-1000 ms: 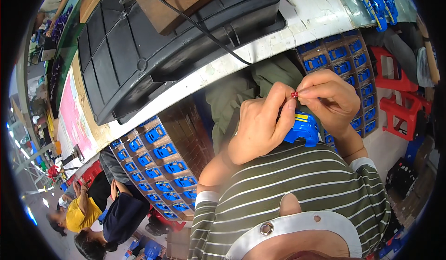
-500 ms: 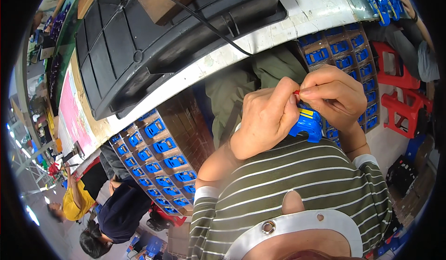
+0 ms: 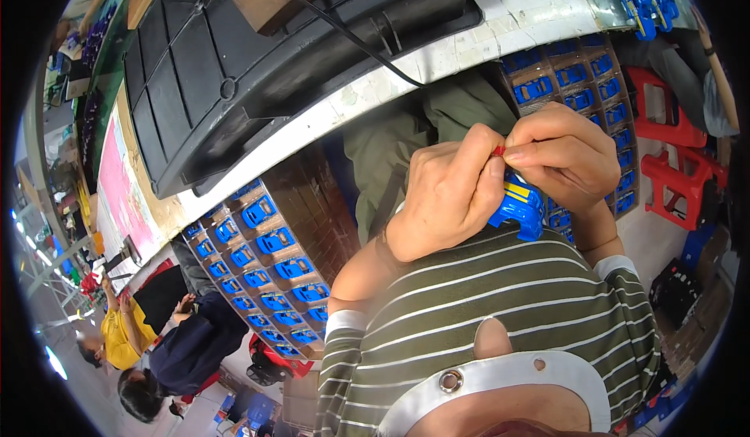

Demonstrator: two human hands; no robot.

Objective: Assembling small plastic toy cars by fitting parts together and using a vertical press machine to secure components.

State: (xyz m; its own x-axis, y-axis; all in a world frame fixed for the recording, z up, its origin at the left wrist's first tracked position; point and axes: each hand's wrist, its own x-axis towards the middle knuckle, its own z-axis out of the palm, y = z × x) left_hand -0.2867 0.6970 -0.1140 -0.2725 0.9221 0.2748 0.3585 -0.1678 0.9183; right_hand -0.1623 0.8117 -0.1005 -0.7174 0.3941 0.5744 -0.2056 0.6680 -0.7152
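My left hand (image 3: 451,196) and my right hand (image 3: 566,154) meet in front of my striped shirt, both closed. Between their thumbs and index fingers they pinch a small red piece (image 3: 498,151), mostly covered by the fingertips. Just below it, a blue toy car body (image 3: 521,210) with a yellow stripe sits between the two hands. Its upper part is hidden behind fingers, and I cannot tell which hand bears it.
Compartmented trays of blue car bodies stand at left (image 3: 275,242) and right (image 3: 578,85). A black plastic bin (image 3: 226,85) rests on the white workbench (image 3: 539,7), a cable (image 3: 344,31) hanging over it. Red stools (image 3: 672,183) are at right; other people (image 3: 195,343) sit at lower left.
Slightly more of the red piece shows between my fingertips, and the blue car body has tilted a little. My hands stay in nearly the same place. A person at lower left has shifted.
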